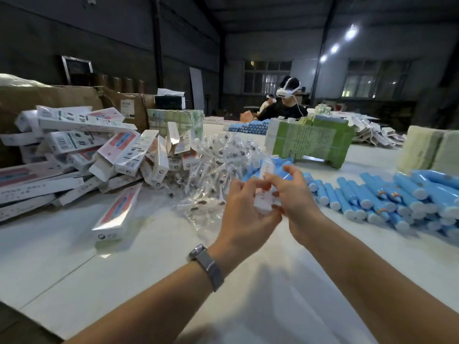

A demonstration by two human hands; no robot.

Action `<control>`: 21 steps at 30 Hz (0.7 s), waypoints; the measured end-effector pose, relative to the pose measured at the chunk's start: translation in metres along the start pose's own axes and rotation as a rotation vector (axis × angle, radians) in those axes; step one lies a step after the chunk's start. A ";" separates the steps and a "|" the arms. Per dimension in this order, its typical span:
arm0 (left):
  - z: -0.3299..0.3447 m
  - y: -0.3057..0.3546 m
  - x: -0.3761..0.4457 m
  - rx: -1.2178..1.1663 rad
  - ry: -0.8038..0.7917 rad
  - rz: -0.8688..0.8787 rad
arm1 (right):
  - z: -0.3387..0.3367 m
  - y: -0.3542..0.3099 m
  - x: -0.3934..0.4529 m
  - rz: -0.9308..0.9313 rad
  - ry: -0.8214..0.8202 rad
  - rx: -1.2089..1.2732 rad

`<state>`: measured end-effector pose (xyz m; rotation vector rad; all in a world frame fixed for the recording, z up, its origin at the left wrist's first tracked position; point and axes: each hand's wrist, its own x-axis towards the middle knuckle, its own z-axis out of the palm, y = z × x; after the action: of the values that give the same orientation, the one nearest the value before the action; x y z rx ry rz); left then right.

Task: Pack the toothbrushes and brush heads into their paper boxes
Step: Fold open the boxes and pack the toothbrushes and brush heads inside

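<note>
**Two hands on one small white pack, supplies fanned around it**

Two hands meet at the middle of the head view, raised over the table. My left hand curls round the lower part of a small white pack, and the right hand pinches its upper part with fingertips. The pack is blurred; I judge it a brush-head sleeve or a little box being opened or folded, but I cannot tell which. It is held up and upright, probably so both sets of fingers can work its ends freely.

Everything else lies within an arm's sweep. The boxes are heaped on the left, several with end flaps hanging open, which would make them ready to fill. One box lies apart from the heap, nearer me, likely the next to take. Brush heads in clear wrap are piled just beyond the hands. The blue toothbrushes lie in rows on the right, flat ends toward me, easy to grab one at a time.

Further off stand a green bundle of flat cartons, and a second person in a headset sits at the far side. The packing looks far from done.
</note>
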<state>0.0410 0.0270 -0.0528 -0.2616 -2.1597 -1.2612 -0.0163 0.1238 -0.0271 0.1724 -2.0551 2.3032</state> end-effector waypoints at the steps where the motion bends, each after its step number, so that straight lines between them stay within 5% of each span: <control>1: 0.010 0.002 -0.005 -0.028 -0.044 0.030 | -0.009 0.005 0.003 0.060 0.011 0.037; 6: 0.033 -0.002 -0.008 -0.120 -0.324 0.165 | -0.046 0.006 0.006 0.161 0.030 0.155; 10: 0.049 0.005 0.001 -0.368 -0.036 -0.072 | -0.064 0.001 0.002 -0.004 -0.025 0.065; 14: 0.064 0.000 0.005 -0.682 -0.101 -0.275 | -0.067 0.001 -0.003 -0.114 -0.195 0.141; 17: 0.060 -0.013 0.007 -0.634 -0.125 -0.190 | -0.065 0.001 -0.006 -0.119 -0.344 0.224; 21: 0.048 -0.024 0.011 -0.572 -0.088 -0.169 | -0.065 0.007 0.008 -0.118 -0.126 -0.063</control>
<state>0.0011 0.0533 -0.0807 -0.3759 -1.8739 -1.9859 -0.0281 0.1875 -0.0408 0.4349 -2.1093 2.2079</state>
